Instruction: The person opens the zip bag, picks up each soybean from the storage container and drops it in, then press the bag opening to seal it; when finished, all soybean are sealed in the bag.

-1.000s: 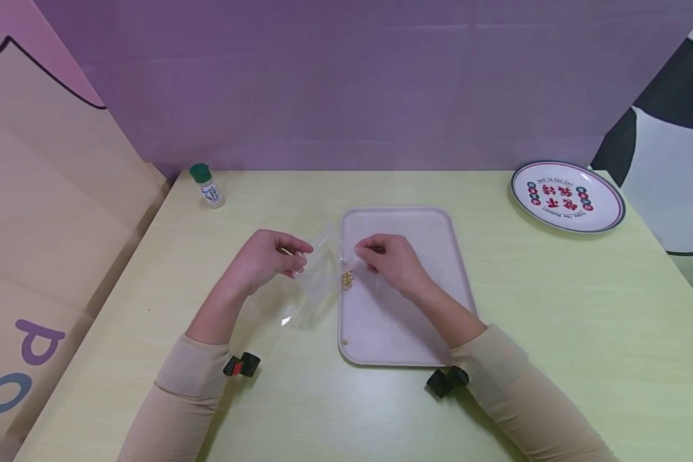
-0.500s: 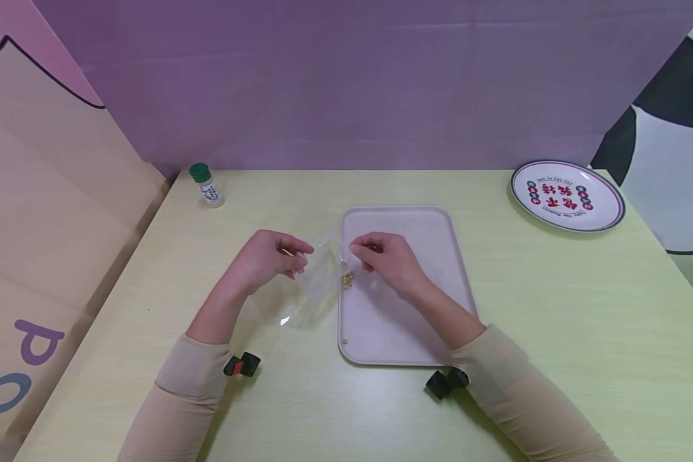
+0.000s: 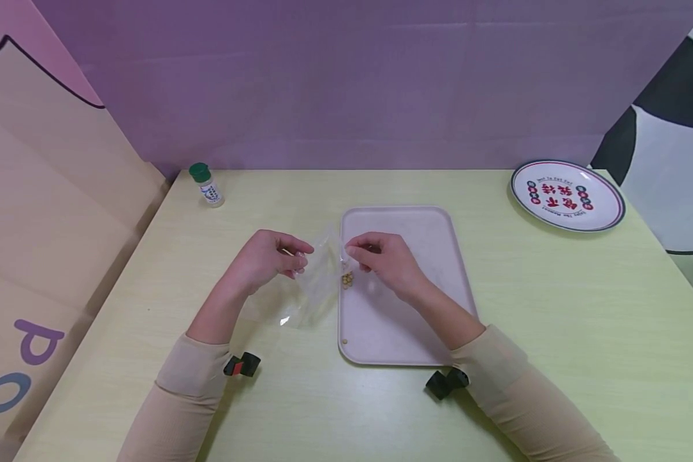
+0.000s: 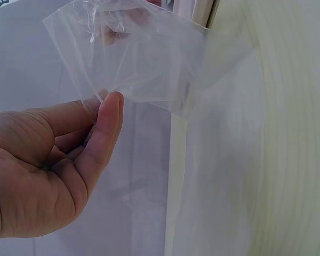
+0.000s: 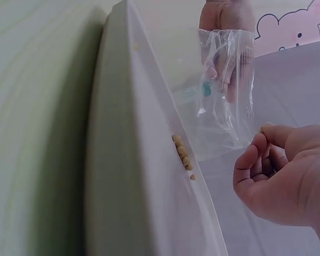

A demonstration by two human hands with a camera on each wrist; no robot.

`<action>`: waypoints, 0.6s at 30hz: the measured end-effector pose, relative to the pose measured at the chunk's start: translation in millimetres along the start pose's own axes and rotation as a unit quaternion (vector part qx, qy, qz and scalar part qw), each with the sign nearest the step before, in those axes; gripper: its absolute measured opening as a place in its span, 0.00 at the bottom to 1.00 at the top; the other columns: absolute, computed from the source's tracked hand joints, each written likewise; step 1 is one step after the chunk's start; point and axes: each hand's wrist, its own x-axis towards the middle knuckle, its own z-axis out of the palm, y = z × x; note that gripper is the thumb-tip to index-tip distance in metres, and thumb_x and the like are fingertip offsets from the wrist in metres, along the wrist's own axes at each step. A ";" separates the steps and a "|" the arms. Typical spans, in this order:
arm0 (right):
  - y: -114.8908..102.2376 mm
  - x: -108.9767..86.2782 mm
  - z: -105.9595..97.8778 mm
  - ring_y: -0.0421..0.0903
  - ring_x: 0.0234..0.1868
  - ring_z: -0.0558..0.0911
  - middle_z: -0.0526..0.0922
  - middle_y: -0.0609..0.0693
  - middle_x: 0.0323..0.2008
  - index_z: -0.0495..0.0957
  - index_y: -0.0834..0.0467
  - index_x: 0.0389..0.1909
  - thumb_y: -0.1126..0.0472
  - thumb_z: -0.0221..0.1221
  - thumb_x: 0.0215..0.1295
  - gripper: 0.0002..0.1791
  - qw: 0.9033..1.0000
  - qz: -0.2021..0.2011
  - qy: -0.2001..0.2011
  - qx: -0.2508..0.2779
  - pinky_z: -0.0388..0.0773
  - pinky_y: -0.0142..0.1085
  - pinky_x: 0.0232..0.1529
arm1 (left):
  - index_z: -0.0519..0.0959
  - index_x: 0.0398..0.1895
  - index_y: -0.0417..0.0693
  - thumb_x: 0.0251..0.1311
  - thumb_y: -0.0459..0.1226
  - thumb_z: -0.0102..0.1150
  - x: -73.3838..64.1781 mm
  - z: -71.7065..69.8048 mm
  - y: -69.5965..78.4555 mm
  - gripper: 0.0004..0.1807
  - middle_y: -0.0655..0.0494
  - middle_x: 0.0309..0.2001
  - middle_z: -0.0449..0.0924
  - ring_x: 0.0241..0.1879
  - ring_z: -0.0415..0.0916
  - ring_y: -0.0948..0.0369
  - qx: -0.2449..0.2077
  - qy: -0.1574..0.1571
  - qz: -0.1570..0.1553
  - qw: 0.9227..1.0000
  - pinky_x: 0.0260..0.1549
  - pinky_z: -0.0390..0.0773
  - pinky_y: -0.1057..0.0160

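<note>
Both forearms angle inward: the left hand (image 3: 262,260) pinches a clear plastic bag (image 3: 321,269) between thumb and fingertips, the bag hanging beside the left rim of the tray (image 3: 393,340), while the right hand (image 3: 388,256) is poised above that tray, thumb and fingertips together near the bag. The right wrist view shows a small yellowish bean (image 5: 262,129) pinched in those fingertips, which the head view does not make out; the head view shows the other beans (image 3: 347,280) clustered along the tray's left side and, farther off, a whole green-capped bottle (image 3: 208,186).
</note>
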 end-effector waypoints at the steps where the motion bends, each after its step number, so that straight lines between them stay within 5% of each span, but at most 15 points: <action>1: 0.2 0.1 0.1 0.45 0.30 0.76 0.81 0.66 0.37 0.84 0.65 0.46 0.62 0.63 0.70 0.10 1.000 -0.002 -0.002 0.001 0.75 0.38 0.34 | 0.84 0.53 0.36 0.64 0.29 0.65 -0.2 0.1 0.1 0.15 0.45 0.42 0.81 0.39 0.83 0.49 0.000 0.000 0.000 1.000 0.45 0.84 0.51; 18: 3.7 0.2 -0.3 0.46 0.32 0.76 0.83 0.50 0.32 0.87 0.63 0.44 0.62 0.67 0.67 0.09 1.000 -0.011 -0.019 -0.007 0.76 0.37 0.33 | 0.83 0.54 0.35 0.65 0.29 0.65 0.9 -0.6 -1.9 0.15 0.44 0.43 0.81 0.41 0.82 0.46 0.002 -0.005 0.007 1.000 0.45 0.84 0.51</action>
